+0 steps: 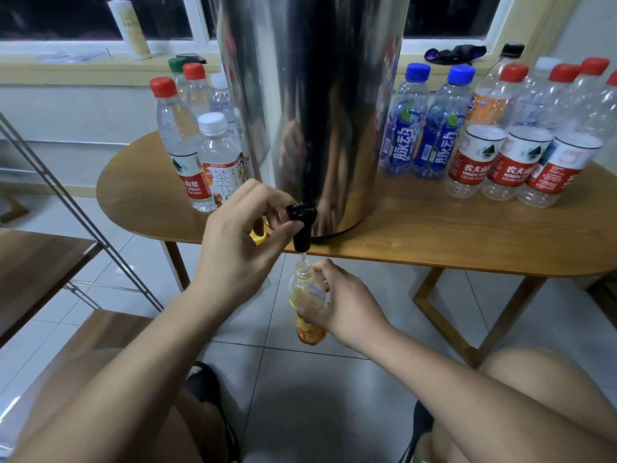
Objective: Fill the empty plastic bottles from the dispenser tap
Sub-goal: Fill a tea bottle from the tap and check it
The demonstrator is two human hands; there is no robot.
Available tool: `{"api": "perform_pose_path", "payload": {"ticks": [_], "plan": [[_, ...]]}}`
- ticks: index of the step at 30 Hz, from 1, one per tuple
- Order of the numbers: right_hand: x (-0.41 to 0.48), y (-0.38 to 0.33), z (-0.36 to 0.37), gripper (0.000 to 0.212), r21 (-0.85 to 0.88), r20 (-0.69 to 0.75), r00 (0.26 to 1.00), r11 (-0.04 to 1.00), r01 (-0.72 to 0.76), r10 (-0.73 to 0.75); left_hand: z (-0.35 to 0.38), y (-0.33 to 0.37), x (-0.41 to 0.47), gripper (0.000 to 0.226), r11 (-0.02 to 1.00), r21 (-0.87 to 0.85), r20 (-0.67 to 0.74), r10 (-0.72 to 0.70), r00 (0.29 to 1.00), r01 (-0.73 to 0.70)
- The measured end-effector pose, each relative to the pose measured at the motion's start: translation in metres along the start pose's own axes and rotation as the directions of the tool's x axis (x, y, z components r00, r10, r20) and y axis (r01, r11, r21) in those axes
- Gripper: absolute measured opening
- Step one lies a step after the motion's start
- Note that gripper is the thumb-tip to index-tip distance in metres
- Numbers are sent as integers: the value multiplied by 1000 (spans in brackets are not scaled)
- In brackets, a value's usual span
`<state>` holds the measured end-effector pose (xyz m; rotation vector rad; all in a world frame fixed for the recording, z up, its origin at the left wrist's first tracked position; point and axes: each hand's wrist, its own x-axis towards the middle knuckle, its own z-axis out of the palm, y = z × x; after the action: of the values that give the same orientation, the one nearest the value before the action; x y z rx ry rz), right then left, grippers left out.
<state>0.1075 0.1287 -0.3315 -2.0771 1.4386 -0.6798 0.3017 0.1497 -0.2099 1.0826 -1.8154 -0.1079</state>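
Note:
A tall steel dispenser [310, 105] stands on the wooden table [434, 228], its black tap [300, 225] over the front edge. My left hand [240, 242] pinches the tap's lever between thumb and fingers. Below the spout my right hand [344, 305] grips an uncapped clear bottle with an orange-yellow label [305, 295], held upright under the tap. A thin stream of water runs from the spout into the bottle's mouth. A yellow cap [258, 237] lies on the table edge behind my left hand.
Several capped bottles [200, 142] stand left of the dispenser. Two blue-labelled bottles [424, 128] and several red-labelled ones [521, 145] stand on the right. A metal rack [83, 212] slants at the left. Tiled floor lies below, with my knees at the bottom.

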Motion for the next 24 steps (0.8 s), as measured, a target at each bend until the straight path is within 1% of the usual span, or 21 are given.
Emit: {"api": "perform_pose_path", "payload": {"ticks": [24], "plan": [[0,2,1,64,-1,-2,1000,1000,6,-6,0,1,0,17,1000,5,0,-3,1000,3]]}}
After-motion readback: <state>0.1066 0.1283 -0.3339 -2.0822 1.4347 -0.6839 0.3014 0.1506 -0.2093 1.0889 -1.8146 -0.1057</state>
